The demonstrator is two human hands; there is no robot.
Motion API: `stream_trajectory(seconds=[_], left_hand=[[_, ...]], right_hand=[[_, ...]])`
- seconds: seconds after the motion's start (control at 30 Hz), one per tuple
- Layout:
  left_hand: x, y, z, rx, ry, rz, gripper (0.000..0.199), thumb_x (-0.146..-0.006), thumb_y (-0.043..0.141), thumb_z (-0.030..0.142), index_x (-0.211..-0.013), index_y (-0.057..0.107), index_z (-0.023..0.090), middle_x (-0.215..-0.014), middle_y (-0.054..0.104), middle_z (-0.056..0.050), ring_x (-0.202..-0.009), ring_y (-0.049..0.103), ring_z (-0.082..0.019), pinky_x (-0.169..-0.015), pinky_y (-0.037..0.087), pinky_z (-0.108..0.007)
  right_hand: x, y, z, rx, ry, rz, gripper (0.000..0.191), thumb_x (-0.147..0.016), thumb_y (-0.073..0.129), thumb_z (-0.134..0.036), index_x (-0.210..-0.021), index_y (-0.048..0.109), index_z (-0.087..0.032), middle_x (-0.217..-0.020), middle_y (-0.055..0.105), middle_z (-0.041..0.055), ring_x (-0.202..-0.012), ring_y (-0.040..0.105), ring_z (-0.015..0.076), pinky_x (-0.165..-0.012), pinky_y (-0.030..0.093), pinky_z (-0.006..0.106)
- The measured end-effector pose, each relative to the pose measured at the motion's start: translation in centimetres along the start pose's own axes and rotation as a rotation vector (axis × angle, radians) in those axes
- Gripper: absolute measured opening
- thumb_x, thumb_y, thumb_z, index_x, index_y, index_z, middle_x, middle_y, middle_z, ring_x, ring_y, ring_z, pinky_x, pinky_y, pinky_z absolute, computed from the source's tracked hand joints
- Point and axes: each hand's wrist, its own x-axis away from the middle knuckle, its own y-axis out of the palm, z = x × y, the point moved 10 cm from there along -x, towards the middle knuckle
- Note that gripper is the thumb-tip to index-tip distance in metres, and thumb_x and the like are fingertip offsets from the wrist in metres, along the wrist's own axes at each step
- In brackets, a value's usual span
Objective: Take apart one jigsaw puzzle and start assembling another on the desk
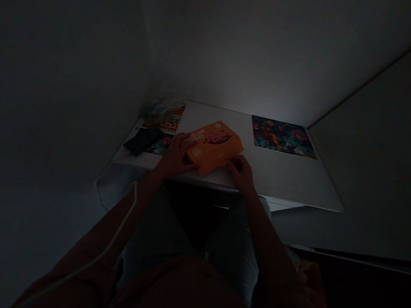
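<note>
Dim view, from above, of two bare hands at an orange box (214, 147) over the front middle of a white surface (282, 177); whether flat upon it or slightly raised, impossible to tell. Across the top face of the box, white lettering and a printed melon slice. Left hand (175, 157) clamped on the left end of the box, fingers over the far part, thumb along the near edge. Right hand (241, 172) at the near right corner, fingers bent and touching the edge; whether pinching it, impossible to tell in this light. At the right rear of the surface, well apart from the box, a colourful sheet (284, 137). To the left, beyond the left hand, more printed artwork (174, 125), partly under a dark object (144, 140). Along the left forearm, a pale cord (117, 236).
</note>
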Motion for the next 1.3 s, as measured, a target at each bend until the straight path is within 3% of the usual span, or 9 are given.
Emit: stream_trajectory(seconds=[0.23, 0.43, 0.57, 0.8, 0.93, 1.13, 1.3], left_hand=[[0.0, 0.1, -0.3, 0.002, 0.008, 0.016, 0.096, -0.082, 0.085, 0.078, -0.167, 0.053, 0.045, -0.177, 0.046, -0.011, -0.170, 0.033, -0.047, -0.140, 0.029, -0.076], [0.2, 0.4, -0.5, -0.025, 0.080, 0.054, 0.089, -0.091, 0.080, 0.076, -0.164, 0.056, 0.032, -0.176, 0.044, -0.018, -0.168, 0.035, -0.046, -0.142, 0.029, -0.071], [0.3, 0.5, -0.4, -0.046, 0.128, 0.068, 0.094, -0.092, 0.082, 0.076, -0.163, 0.056, 0.019, -0.174, 0.043, -0.024, -0.165, 0.037, -0.048, -0.140, 0.030, -0.069], [0.3, 0.4, -0.3, -0.067, 0.108, 0.054, 0.088, -0.091, 0.085, 0.068, -0.164, 0.053, 0.029, -0.176, 0.042, -0.020, -0.167, 0.035, -0.045, -0.139, 0.032, -0.070], [0.3, 0.4, -0.2, -0.042, 0.118, 0.045, 0.089, -0.093, 0.086, 0.067, -0.163, 0.052, 0.024, -0.175, 0.040, -0.023, -0.166, 0.033, -0.044, -0.140, 0.029, -0.068], [0.4, 0.3, 0.0, -0.043, 0.146, 0.055, 0.092, -0.096, 0.082, 0.072, -0.163, 0.051, 0.016, -0.173, 0.039, -0.025, -0.165, 0.033, -0.042, -0.141, 0.026, -0.065], [0.3, 0.4, -0.3, -0.071, 0.080, 0.045, 0.089, -0.092, 0.084, 0.072, -0.164, 0.052, 0.032, -0.176, 0.039, -0.019, -0.168, 0.033, -0.043, -0.141, 0.029, -0.069]], right_hand=[[-0.1, -1.0, 0.0, -0.082, 0.024, 0.078, 0.038, -0.078, 0.091, -0.056, -0.094, 0.065, -0.034, -0.090, 0.073, 0.0042, -0.079, 0.067, 0.0258, -0.067, 0.058, 0.041], [-0.1, -1.1, -0.5, -0.195, -0.065, 0.069, 0.038, -0.078, 0.091, -0.058, -0.099, 0.069, -0.036, -0.085, 0.068, 0.0021, -0.069, 0.059, 0.0229, -0.057, 0.051, 0.037], [-0.2, -1.0, -0.2, -0.176, -0.064, 0.061, 0.038, -0.078, 0.088, -0.056, -0.101, 0.067, -0.036, -0.097, 0.072, 0.0036, -0.066, 0.057, 0.0207, -0.058, 0.051, 0.039], [-0.4, -0.4, 0.0, -0.156, -0.052, 0.025, 0.046, -0.078, 0.088, -0.056, -0.111, 0.063, -0.037, -0.115, 0.075, 0.0057, -0.063, 0.058, 0.0195, -0.061, 0.057, 0.043], [-0.3, -0.1, 0.2, -0.122, -0.069, -0.015, 0.047, -0.084, 0.086, -0.052, -0.125, 0.067, -0.038, -0.124, 0.076, 0.0069, -0.066, 0.063, 0.0207, -0.065, 0.059, 0.044], [-0.1, -0.4, 0.4, -0.003, -0.091, 0.001, 0.035, -0.091, 0.081, -0.049, -0.124, 0.074, -0.037, -0.102, 0.073, 0.0045, -0.064, 0.057, 0.0215, -0.059, 0.046, 0.040], [-0.1, 0.0, 0.4, -0.030, -0.063, -0.039, 0.032, -0.089, 0.080, -0.047, -0.120, 0.076, -0.038, -0.106, 0.074, 0.0042, -0.063, 0.057, 0.0202, -0.058, 0.046, 0.040]])
